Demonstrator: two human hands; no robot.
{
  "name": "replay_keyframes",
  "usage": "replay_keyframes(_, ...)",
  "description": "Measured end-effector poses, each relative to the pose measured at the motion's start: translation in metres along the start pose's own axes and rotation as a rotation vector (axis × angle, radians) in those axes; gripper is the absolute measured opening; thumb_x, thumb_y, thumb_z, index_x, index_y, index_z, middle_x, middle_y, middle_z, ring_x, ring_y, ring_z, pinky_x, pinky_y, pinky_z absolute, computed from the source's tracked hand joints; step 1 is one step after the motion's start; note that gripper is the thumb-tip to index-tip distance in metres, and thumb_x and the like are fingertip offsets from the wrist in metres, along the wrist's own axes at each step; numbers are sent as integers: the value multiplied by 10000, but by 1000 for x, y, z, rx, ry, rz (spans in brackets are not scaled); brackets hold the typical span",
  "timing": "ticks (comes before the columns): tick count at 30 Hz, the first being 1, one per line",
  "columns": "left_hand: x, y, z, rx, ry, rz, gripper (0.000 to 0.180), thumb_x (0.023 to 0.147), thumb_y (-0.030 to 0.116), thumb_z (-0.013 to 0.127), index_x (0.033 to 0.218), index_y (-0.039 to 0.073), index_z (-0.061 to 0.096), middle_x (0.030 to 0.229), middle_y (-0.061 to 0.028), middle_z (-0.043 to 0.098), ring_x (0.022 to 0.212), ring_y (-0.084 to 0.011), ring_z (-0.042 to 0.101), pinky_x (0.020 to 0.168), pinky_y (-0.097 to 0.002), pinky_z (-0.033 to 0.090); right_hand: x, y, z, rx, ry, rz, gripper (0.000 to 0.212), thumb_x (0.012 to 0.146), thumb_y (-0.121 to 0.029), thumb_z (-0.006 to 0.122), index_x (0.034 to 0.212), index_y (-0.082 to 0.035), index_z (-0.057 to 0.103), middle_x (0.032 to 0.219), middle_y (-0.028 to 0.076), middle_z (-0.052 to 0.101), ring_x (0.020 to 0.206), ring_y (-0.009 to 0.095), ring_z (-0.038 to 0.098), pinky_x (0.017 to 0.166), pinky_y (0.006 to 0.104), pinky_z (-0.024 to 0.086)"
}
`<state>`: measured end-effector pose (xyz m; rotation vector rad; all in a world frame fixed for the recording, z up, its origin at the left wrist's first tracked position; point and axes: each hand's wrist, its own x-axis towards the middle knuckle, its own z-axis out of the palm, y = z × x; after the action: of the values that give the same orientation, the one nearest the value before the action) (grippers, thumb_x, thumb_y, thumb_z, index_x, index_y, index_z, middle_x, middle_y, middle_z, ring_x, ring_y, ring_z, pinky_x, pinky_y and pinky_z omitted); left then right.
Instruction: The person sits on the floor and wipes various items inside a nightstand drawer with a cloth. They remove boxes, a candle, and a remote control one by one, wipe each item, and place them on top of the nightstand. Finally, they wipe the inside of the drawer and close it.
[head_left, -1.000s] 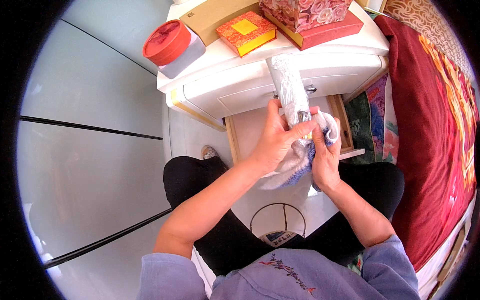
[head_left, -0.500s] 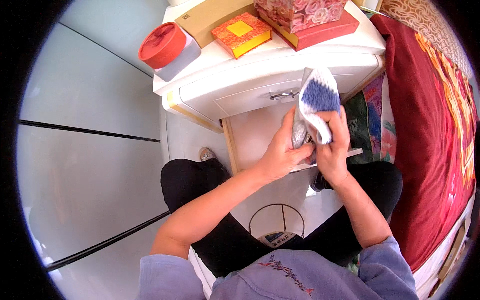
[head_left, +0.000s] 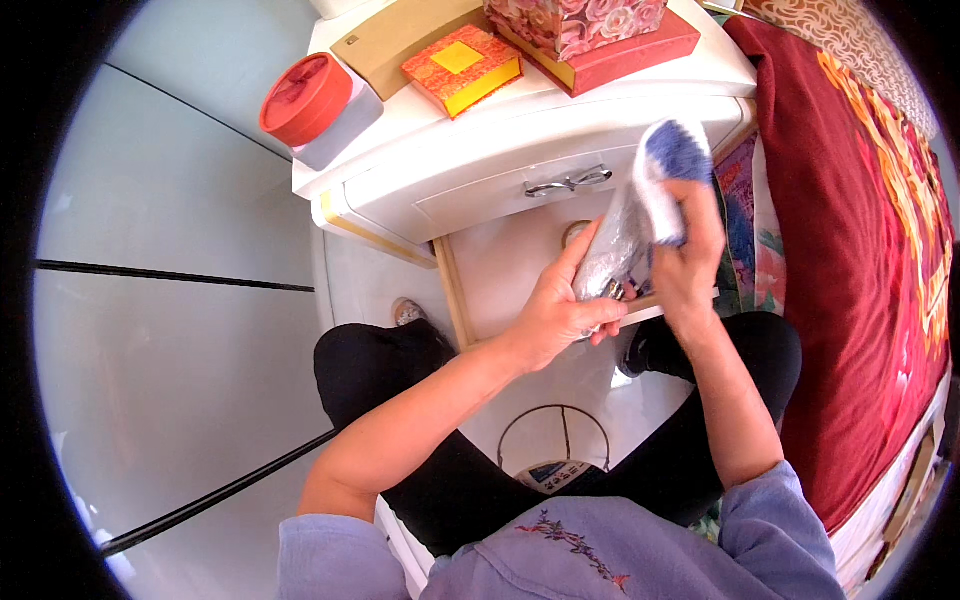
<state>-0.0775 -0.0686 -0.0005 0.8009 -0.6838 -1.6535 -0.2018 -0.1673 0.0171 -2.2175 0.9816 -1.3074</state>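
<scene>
Here, near one drawer (head_left: 500, 275)'s front edge:
Left hand (head_left: 556, 312) clamps one clear package (head_left: 612, 258); right hand (head_left: 690, 258) grips one blue-and-white cloth (head_left: 655, 190).

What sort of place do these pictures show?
Probably a bedroom: a dark-red, orange-patterned cloth, seemingly bedding, lies along the right, and a white, curved-front cabinet with a pulled-out, pale drawer stands ahead.
</scene>
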Motion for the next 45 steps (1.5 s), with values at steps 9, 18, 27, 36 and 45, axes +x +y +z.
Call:
replay_keyframes(9, 4, -4, -5, 948, 118, 354, 845, 730, 2, 654, 1429, 139, 200, 1178, -143, 463, 1036, -222, 480, 911, -310, 381, 5, 3, 6, 672, 40, 618, 250, 902, -200, 548, 1076, -25, 512, 958, 51, 561, 869, 103, 508, 763, 251, 425)
replay_keyframes(18, 3, -17, -1, 536, 200, 350, 842, 732, 66, 686, 1357, 68, 121, 1140, -141, 460, 1003, -232, 517, 887, -351, 432, 8, -9, 5, 970, 48, 920, 178, 816, -41, 612, 990, -21, 579, 868, 38, 628, 751, 121, 601, 688, 261, 484)
replay_keyframes(27, 1, -2, 4, 106, 105, -43, 662, 782, 15, 641, 1295, 91, 230, 908, -61, 546, 707, -134, 567, 549, -252, 501, 5, 11, 4, 687, 165, 695, 184, 821, -83, 640, 989, -20, 599, 879, 13, 621, 787, 76, 561, 699, 227, 452)
replay_keyframes(36, 1, -19, -1, 489, 101, 254, 651, 749, 27, 686, 1300, 40, 339, 1053, -39, 518, 897, -96, 506, 722, -227, 456, 17, 9, -6, 493, -184, 476, 185, 860, -174, 610, 924, -7, 655, 827, -12, 600, 753, 58, 523, 662, 212, 428)
replay_keyframes(45, 0, -21, 2, 449, 103, 273, 629, 781, 53, 670, 1291, 62, 302, 1027, -41, 511, 822, -85, 510, 632, -218, 449, 13, 9, 0, 809, 167, 743, 244, 884, -251, 578, 937, -17, 619, 782, 20, 628, 640, 93, 581, 561, 225, 469)
